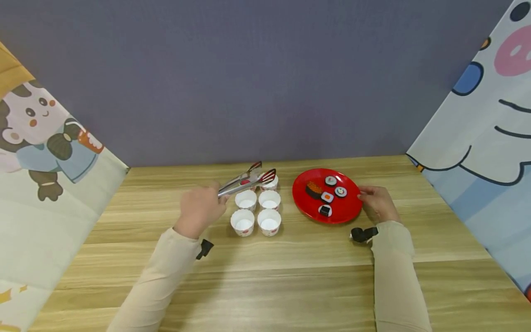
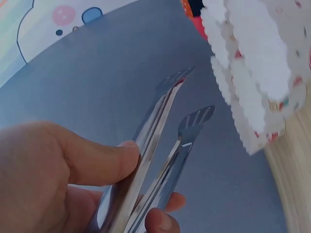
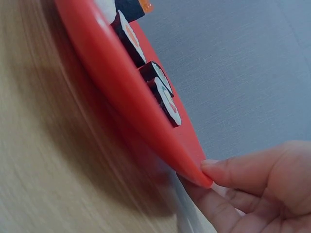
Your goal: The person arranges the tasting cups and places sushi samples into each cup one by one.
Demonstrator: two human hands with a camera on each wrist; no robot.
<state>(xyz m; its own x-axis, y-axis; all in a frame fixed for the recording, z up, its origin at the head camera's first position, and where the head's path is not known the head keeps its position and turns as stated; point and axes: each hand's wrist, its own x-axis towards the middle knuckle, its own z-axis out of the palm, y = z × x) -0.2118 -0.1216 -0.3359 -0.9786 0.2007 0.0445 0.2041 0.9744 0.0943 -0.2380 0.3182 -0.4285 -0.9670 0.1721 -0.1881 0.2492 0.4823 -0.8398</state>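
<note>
My left hand [image 1: 201,210] holds metal tongs [image 2: 154,124] with slotted ends, thumb on one arm and fingers around the other. The tong ends are apart with nothing between them, over the back of a group of white paper cups [image 1: 269,229]. At the right, my right hand [image 1: 378,204] pinches the rim of a round red plate [image 1: 348,210], thumb on top and fingers beneath. Several toy sushi pieces lie on this plate, among them an orange-roe one [image 1: 314,189], a rice ball [image 1: 325,210] and round rolls [image 1: 340,192]. The tongs partly hide the back cups.
The wooden table [image 1: 274,286] ends at a grey-blue upright panel [image 1: 265,83] behind the cups and plate. Cartoon-printed cloths [image 1: 54,138] stand along both sides. A small black device [image 1: 362,234] sits at my right wrist, another [image 1: 205,249] at the left.
</note>
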